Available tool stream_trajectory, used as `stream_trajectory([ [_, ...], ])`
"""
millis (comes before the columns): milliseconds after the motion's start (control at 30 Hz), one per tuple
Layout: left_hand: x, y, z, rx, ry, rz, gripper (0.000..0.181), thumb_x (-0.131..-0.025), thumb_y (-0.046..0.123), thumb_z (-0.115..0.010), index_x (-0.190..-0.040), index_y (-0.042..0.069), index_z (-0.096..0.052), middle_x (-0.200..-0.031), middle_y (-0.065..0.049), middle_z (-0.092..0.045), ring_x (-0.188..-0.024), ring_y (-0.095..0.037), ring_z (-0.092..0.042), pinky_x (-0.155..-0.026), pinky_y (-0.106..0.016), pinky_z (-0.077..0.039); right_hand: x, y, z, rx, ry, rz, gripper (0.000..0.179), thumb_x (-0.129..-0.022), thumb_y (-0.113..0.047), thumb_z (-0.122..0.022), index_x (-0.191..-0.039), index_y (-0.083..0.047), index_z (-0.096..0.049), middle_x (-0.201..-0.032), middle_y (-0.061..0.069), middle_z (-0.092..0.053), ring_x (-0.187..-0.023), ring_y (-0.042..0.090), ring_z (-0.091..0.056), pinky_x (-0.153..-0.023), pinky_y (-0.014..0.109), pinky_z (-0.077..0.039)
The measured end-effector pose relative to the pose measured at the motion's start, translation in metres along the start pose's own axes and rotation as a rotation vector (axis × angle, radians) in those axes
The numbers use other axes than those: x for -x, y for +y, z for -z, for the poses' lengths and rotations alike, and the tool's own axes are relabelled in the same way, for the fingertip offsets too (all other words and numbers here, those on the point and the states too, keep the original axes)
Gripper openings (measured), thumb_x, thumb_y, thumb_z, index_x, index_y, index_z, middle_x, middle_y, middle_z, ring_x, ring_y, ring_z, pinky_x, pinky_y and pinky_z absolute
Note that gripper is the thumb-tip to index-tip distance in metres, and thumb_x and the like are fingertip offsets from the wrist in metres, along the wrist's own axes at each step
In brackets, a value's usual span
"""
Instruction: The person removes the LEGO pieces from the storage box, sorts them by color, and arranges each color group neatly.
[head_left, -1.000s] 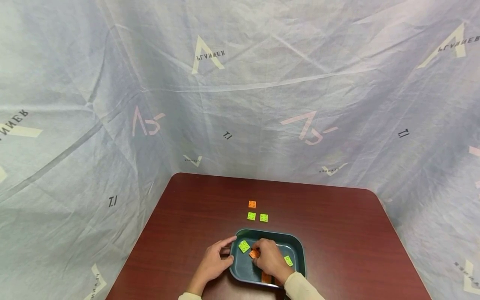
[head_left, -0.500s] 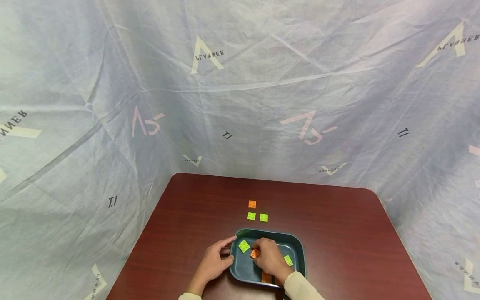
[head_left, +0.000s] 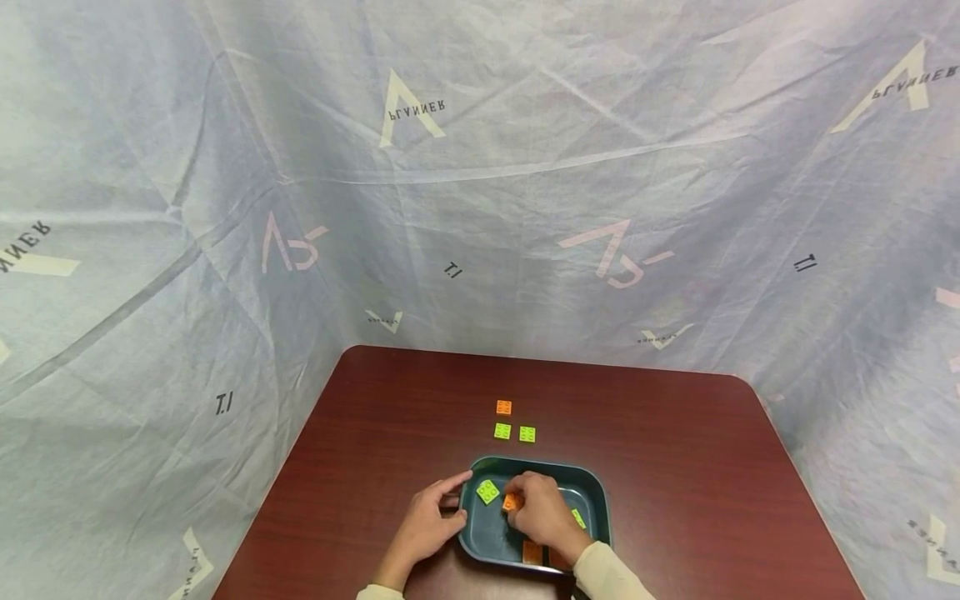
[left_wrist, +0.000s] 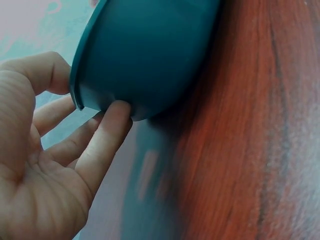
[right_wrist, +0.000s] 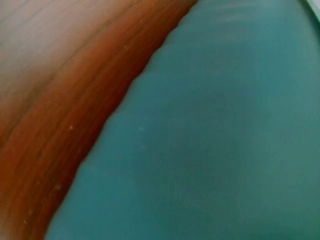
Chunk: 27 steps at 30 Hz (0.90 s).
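Note:
In the head view, a dark teal tray (head_left: pixel 491 542) lies near the front of the table. My left hand (head_left: pixel 431 525) is at its left end, index fingertip and thumb against the outside of the rim. The left wrist view shows that left hand (left_wrist: pixel 55 155) with fingers spread, touching the tray wall (left_wrist: pixel 145 55). Inside the tray my right hand (head_left: pixel 543 512) pinches an orange toy brick (head_left: pixel 510 503), partly hidden by the fingers. A lime-green brick (head_left: pixel 488 492) lies left of it. Only the teal tray wall (right_wrist: pixel 200 140) and wood show in the right wrist view.
Another green brick (head_left: pixel 578 518) lies right of the right hand, and a darker orange brick (head_left: pixel 532 552) sits by the tray's front wall. Beyond the tray are an orange brick (head_left: pixel 504 407) and two green bricks. Grey printed cloth (head_left: pixel 480 208) hangs behind the table (head_left: pixel 690 458).
My right hand has shifted slightly to the right, bringing the pinched orange brick a little with it. The left hand stays at the tray's left end.

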<state>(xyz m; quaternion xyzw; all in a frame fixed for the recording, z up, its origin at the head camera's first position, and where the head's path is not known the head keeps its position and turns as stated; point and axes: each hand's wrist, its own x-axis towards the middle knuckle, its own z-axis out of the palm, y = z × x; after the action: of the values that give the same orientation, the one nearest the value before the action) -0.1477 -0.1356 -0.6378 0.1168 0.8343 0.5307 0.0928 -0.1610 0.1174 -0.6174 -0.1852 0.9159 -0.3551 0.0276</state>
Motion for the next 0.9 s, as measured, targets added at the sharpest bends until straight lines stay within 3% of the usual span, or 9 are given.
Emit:
stream_trajectory([
  [400, -0.001, 0.0, 0.0, 0.001, 0.011, -0.01, 0.061, -0.091, 0.011, -0.073, -0.151, 0.019, -0.061, -0.133, -0.013, -0.069, -0.112, -0.028, -0.074, -0.082, -0.023, -0.059, 0.001, -0.007, 0.015, -0.049, 0.038, -0.045, 0.031, -0.08, -0.007, -0.083, -0.111, -0.005, -0.08, -0.097, -0.002, -0.071, -0.076, 0.003, -0.061, -0.065, 0.023, -0.052],
  [900, 0.0, 0.0, 0.001, 0.016, -0.001, -0.015, 0.061, -0.092, 0.009, -0.072, -0.151, 0.017, -0.06, -0.134, -0.016, -0.068, -0.113, -0.032, -0.074, -0.083, -0.025, -0.06, -0.004, -0.018, 0.049, -0.071, 0.054, 0.002, 0.034, -0.086, -0.005, -0.08, -0.12, -0.008, -0.078, -0.109, 0.002, -0.072, -0.082, 0.005, -0.064, -0.068, 0.024, -0.054],
])
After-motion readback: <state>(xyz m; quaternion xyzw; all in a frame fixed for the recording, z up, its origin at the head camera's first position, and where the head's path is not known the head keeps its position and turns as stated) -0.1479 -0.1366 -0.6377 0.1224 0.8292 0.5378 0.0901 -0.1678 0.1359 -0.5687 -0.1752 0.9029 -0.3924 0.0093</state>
